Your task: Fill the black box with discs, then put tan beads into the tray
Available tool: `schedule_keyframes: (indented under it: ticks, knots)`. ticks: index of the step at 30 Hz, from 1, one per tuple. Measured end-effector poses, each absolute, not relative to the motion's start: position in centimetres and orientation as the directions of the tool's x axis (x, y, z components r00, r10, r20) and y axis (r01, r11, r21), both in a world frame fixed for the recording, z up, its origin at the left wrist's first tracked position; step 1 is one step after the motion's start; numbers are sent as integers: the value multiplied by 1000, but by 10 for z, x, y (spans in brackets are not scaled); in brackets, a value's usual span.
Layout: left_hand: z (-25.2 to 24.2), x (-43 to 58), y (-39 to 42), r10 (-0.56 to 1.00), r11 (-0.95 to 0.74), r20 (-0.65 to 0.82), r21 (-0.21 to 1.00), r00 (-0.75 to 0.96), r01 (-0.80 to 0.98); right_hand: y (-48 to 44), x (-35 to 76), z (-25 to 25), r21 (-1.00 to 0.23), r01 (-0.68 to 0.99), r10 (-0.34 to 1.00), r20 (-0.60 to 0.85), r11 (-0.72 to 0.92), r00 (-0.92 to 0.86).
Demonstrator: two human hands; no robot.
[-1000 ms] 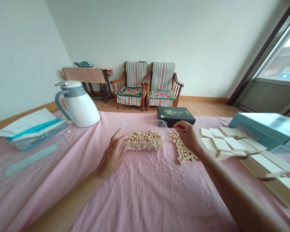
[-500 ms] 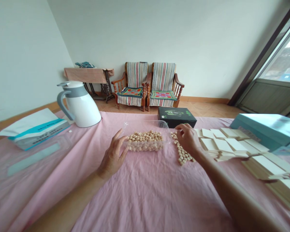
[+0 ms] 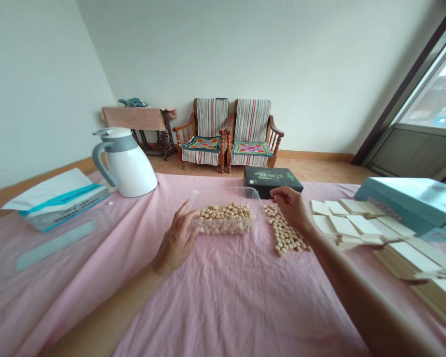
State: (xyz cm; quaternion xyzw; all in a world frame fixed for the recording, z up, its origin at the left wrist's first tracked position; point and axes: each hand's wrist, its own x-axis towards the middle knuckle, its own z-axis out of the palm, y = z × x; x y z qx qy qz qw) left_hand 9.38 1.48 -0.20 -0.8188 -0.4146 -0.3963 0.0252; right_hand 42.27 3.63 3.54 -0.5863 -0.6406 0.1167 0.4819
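A clear plastic container (image 3: 226, 228) with many small round beige pieces (image 3: 226, 212) in it stands on the pink cloth (image 3: 208, 287). My left hand (image 3: 176, 237) is at its left side, fingers apart, fingertips at the wall. Over the loose beige pieces (image 3: 285, 237) to the right of the container, my right hand (image 3: 289, 204) is raised with thumb and fingers pinched together. Whatever the pinch may hold is too small to make out.
A black box (image 3: 271, 179) lies behind the container. White cards in stacks (image 3: 345, 225) and a light blue box (image 3: 409, 203) are on the right. At left are a white jug (image 3: 134, 166), a packet (image 3: 67, 198) and a clear lid (image 3: 55, 243).
My right hand has moved slightly right and up, uncovering more of the loose pieces. My left hand stays beside the container. The view has shifted slightly.
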Motion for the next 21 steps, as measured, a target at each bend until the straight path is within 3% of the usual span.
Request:
schedule_keyframes:
  ticks: [3,5,9,16,18,21]
  knots:
    - [-2,94,15,659,-655,668,284,345,701,48,430,25,-427,888,914,406,173,17]
    - [-3,93,15,660,-652,668,283,343,703,53,426,24,-242,964,945,326,110,-26]
    - [-4,92,15,662,-653,666,286,344,701,60,409,27,-70,998,981,193,5,8]
    - [-3,93,14,668,-646,663,290,339,706,64,405,19,-101,994,978,201,-32,52]
    - [-3,93,14,672,-644,657,290,342,708,64,412,19,-194,980,953,282,-52,106]
    - [-2,94,14,673,-644,655,290,343,708,61,419,27,-463,885,867,458,43,197]
